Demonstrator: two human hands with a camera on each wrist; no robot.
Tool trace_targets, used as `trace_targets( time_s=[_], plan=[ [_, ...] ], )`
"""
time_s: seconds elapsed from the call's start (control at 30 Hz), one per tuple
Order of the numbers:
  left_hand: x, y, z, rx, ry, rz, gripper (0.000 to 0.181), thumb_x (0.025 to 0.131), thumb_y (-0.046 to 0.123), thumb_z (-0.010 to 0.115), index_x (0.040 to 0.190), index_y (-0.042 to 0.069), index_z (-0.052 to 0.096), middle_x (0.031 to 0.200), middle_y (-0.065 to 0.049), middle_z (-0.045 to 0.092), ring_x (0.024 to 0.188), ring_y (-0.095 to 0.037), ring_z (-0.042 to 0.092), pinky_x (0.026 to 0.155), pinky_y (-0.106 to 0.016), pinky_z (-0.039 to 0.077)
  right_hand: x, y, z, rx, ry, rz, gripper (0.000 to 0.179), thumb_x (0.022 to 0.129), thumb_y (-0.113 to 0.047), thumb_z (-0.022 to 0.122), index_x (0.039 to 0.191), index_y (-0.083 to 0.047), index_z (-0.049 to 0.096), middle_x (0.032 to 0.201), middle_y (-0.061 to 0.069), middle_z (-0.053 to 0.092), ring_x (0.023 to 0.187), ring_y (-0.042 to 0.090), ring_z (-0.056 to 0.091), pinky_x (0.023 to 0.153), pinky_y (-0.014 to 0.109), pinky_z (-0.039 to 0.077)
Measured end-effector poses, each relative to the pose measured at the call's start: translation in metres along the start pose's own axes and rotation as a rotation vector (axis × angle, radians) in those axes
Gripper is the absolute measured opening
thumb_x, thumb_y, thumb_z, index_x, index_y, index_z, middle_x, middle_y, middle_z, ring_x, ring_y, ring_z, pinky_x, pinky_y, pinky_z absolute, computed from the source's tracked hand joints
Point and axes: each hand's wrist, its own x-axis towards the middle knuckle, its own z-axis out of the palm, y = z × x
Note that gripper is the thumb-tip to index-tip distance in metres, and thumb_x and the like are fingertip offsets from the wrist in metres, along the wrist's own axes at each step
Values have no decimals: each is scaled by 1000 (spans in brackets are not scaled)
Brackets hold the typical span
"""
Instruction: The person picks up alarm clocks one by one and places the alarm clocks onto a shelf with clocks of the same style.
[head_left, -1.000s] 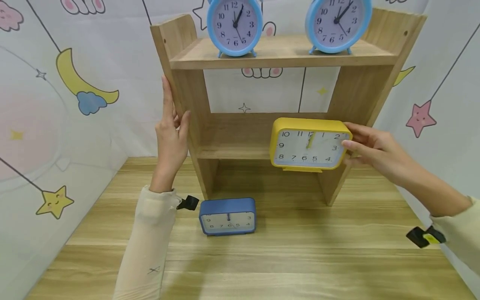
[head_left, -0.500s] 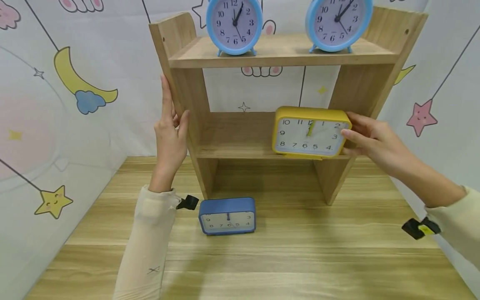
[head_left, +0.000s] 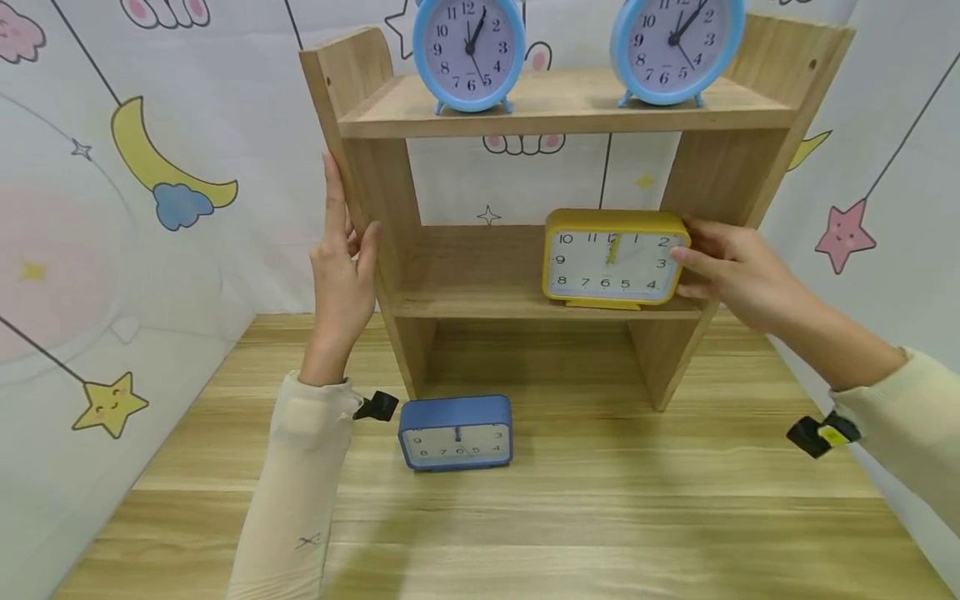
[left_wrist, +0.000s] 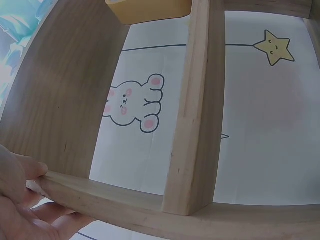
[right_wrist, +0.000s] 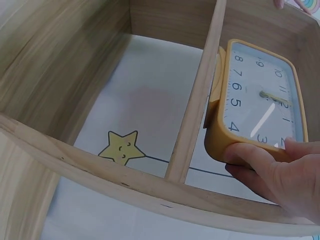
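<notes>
My right hand [head_left: 738, 267] pinches the right end of a yellow alarm clock [head_left: 585, 262], its thumb on the front near the 2 and 3. The clock stands upright at the front of the middle board of a wooden shelf [head_left: 480, 307], right of centre. In the right wrist view the clock's foot [right_wrist: 214, 92] lies against the board. My left hand [head_left: 341, 275] holds the shelf's left side panel [head_left: 375, 208], thumb at the front edge and fingers along the outside. The left wrist view shows its thumb [left_wrist: 32, 167] on that edge.
Two light-blue round alarm clocks [head_left: 469, 62] [head_left: 675, 58] stand on the upper board, cut off by the frame's top. A blue rectangular clock [head_left: 456, 408] stands on the wood-grain table [head_left: 600, 517], in front of the shelf's lower left. Cartoon-printed cloth [head_left: 262, 100] surrounds the back and sides.
My right hand has raised the yellow clock from below the middle board's front edge, then moved it back and slightly left onto the board. My left hand and the other clocks have stayed put.
</notes>
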Motion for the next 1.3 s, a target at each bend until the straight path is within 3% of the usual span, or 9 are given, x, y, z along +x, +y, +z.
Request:
trace_targets(
  time_s=[0.23,0.47,0.57,0.67,0.8,0.9,1.07,1.17,1.3],
  plan=[
    [-1,-1,1,38,7,3,73,104,11,52,162,20,9,163,11,19,60,-24,42,67,-26,47,6,0,0,8,-26,11,63,108,-17,41,159,-4,7,155,25,30,133,34,40,85,23,53],
    [0,-2,0,40,4,5,72,104,14,52,162,20,9,162,5,27,56,-25,33,59,-25,39,9,-1,0,18,-53,28,62,109,-14,37,159,-4,2,156,26,27,136,35,36,92,31,51],
    [0,-2,1,38,9,9,72,104,14,53,162,19,10,136,-7,53,55,-25,31,57,-25,37,11,-1,-1,14,-56,36,62,109,-14,36,159,-4,1,157,25,26,137,35,35,95,35,49],
    [0,-2,1,36,12,13,72,104,15,53,162,18,10,121,-12,56,55,-25,28,55,-25,33,12,-2,0,8,-56,40,62,109,-15,36,159,-4,1,157,25,25,138,34,34,97,38,48],
    [-1,0,0,36,4,-4,72,105,16,52,162,19,9,132,-10,54,56,-22,28,56,-25,33,10,-3,2,-39,-32,35,63,109,-16,38,159,-3,2,155,27,27,137,34,36,94,33,50],
    [-1,-1,0,42,-1,-17,71,105,17,51,162,20,8,110,-12,53,56,-22,27,55,-26,32,7,-2,4,-108,9,22,67,108,-19,42,158,-1,1,153,29,30,135,36,39,93,32,49],
    [0,-1,0,40,-1,-19,71,105,18,51,162,21,9,116,-11,54,57,-23,27,56,-27,32,0,3,7,-200,70,-44,76,105,-21,51,158,1,1,154,29,30,138,37,38,99,34,42],
    [0,-1,0,50,1,-4,71,105,18,51,162,19,9,143,-5,49,55,-23,29,58,-24,37,-7,7,11,-240,107,-95,77,104,-22,54,159,0,4,156,25,29,139,35,37,100,27,41],
    [0,-2,0,54,0,2,71,105,18,51,162,18,8,163,12,16,54,-24,33,68,-23,45,-20,10,20,-289,195,-174,80,102,-23,57,159,-2,6,158,26,24,141,40,33,104,42,38]
  ],
)
